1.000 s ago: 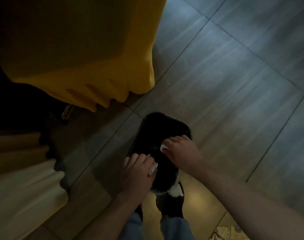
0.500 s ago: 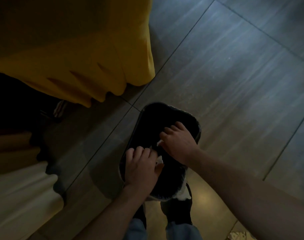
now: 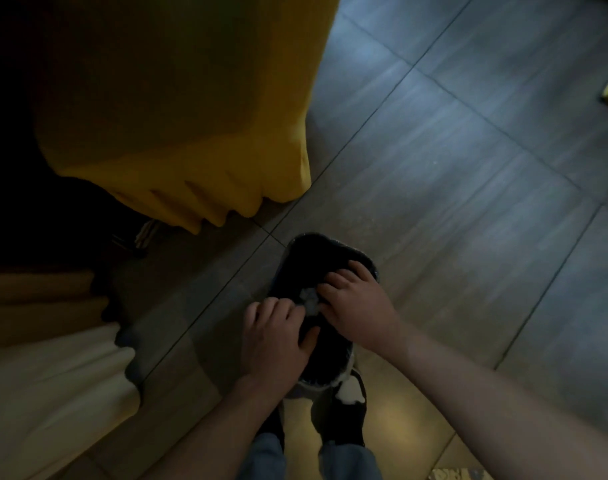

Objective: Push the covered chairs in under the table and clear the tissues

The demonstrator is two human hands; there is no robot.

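Head view: both hands hover over the mouth of the black bin (image 3: 325, 308) on the floor. The white tissue (image 3: 310, 299) lies between them, directly above the opening. The left hand (image 3: 278, 337) and right hand (image 3: 356, 306) have curled fingers touching it; which one grips cannot be told. Half a second ago, the tissue showed less; the yellow chair cover (image 3: 191, 133) stands behind.

Mustard-yellow chair cover (image 3: 178, 109), cream cloth (image 3: 49, 393), grey streaked floor tiles (image 3: 468, 174), black bin (image 3: 316, 251), white tissue (image 3: 311, 299)

Head view — steep downward, near floor (image 3: 468, 202).
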